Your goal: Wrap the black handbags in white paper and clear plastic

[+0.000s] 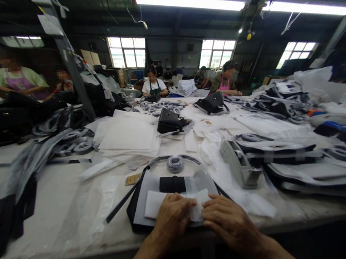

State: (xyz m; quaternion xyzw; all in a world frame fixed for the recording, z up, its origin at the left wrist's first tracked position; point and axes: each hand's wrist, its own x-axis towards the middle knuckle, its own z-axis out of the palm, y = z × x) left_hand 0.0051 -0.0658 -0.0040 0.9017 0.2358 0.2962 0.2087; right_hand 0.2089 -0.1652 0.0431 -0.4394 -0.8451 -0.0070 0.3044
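Observation:
A black bag (133, 206) lies flat at the table's near edge, with a pale grey sheet (151, 183) over its upper face. On it rest a black strip (169, 184) and a folded white foam piece (152, 203). A strip of clear tape (191, 185) runs down across both. My left hand (174, 211) lies on the foam, fingers bent and thumb stretched to the tape. Just right of the tape, my right hand (224, 217) lies with its fingers out flat on the foam's right end. Behind the bag sits a wrapped coil of strap (175, 163).
A grey tape dispenser (241, 165) stands to the right, before stacked wrapped bags (313, 172). Wrapped straps (27, 182) are heaped at left. White sheets (127, 134) and a black bag (169, 120) lie farther back. Several people work around the table.

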